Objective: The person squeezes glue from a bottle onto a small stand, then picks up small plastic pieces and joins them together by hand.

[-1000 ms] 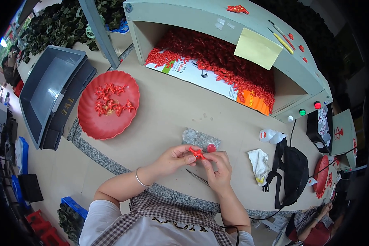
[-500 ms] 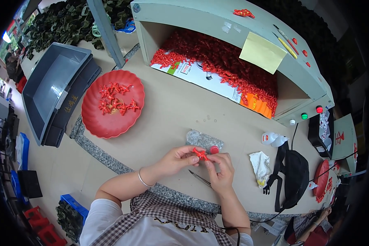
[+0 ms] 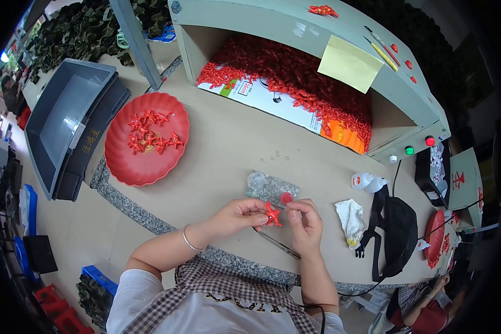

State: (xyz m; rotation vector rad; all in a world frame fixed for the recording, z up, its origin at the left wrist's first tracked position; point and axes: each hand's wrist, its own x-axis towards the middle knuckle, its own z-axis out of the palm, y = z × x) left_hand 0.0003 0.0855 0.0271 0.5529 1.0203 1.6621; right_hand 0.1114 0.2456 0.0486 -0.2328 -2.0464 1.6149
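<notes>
My left hand pinches a small glossy red figure with several stubby limbs between thumb and fingers, above the table near its front edge. Close by on the right, apart from the figure, my right hand has thumb and fingertips drawn together; whether something tiny is in them I cannot make out. Just beyond the hands lies a speckled grey stone slab, bearing a clear round dish and a red cap. Dark tweezers rest on the table between my wrists.
A red scalloped plate with several red figures stands left, beside grey bins. Behind, a pale green cabinet holds heaped red pieces. On the right are white bottles, a stained cloth and a black bag.
The red figure has turned upright in my left hand. My right hand has let go of it and drawn slightly right. The whole view has shifted a little.
</notes>
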